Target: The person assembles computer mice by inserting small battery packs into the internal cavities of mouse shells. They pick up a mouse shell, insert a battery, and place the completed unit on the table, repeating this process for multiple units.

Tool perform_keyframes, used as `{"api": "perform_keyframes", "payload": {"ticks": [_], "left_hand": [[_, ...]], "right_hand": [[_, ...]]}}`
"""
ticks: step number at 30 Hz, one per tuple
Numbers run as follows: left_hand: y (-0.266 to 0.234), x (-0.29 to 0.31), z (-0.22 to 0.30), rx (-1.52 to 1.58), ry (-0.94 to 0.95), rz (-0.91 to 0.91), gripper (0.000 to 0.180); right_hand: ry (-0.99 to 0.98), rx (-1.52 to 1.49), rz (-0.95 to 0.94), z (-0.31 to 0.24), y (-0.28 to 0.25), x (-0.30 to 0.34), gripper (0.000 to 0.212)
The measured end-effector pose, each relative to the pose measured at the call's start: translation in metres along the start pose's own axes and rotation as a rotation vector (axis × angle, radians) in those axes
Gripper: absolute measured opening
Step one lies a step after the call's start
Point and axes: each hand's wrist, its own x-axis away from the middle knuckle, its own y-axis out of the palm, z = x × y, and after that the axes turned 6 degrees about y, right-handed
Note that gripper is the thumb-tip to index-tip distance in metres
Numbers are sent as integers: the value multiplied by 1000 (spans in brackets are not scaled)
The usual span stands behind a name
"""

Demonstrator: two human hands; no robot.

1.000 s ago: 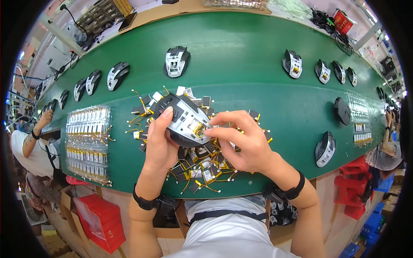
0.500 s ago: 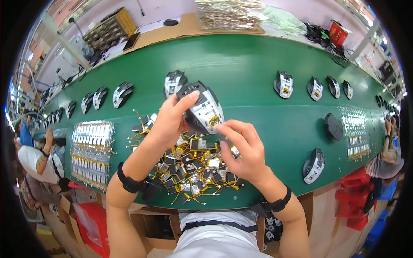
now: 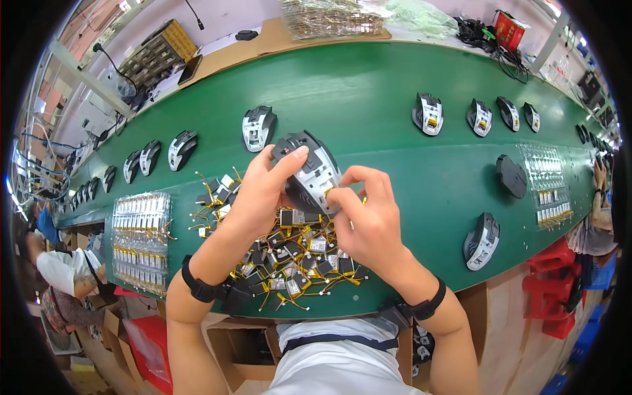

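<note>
A black-and-grey computer mouse (image 3: 321, 172), with part of its shell off, is tilted above the table. My left hand (image 3: 260, 187) is closed round its left side, thumb on top. My right hand (image 3: 374, 220) has its fingers bent in at the mouse's lower end. Its fingertips press on a small yellow-edged battery (image 3: 328, 193) in the recess and mostly cover it. Under both hands lies a loose pile of small wired batteries (image 3: 289, 260), silver and black with yellow tape and white connectors.
More mice stand on the green table (image 3: 368, 79), including one mouse (image 3: 258, 128) behind my hands and another mouse (image 3: 482, 242) at right. A battery tray (image 3: 141, 230) lies left, another tray (image 3: 550, 184) right. A dark part (image 3: 511, 176) lies nearby. Co-workers sit at both sides.
My right fingers have moved further over the battery recess and curled in, hiding the yellow battery and its wires. My left hand keeps its hold. The view has shifted slightly.
</note>
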Motion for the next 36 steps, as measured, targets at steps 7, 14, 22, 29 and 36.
{"api": "perform_keyframes", "payload": {"ticks": [7,14,22,29,36], "left_hand": [[-32,-61,-16,-118,-89,-40,38],[-51,-135,-43,-665,14,-50,47],[-79,-159,-38,-1709,519,453,64],[-97,-152,-38,-1537,-115,333,100],[-102,-142,-31,-1414,115,344,89]], "right_hand": [[150,-168,-15,10,9,-2,23],[224,-54,-234,38,13,5,13],[279,82,-489,34,17,-11,14],[100,313,-780,31,47,-38,19],[217,-98,-529,25,39,-39,14]]}}
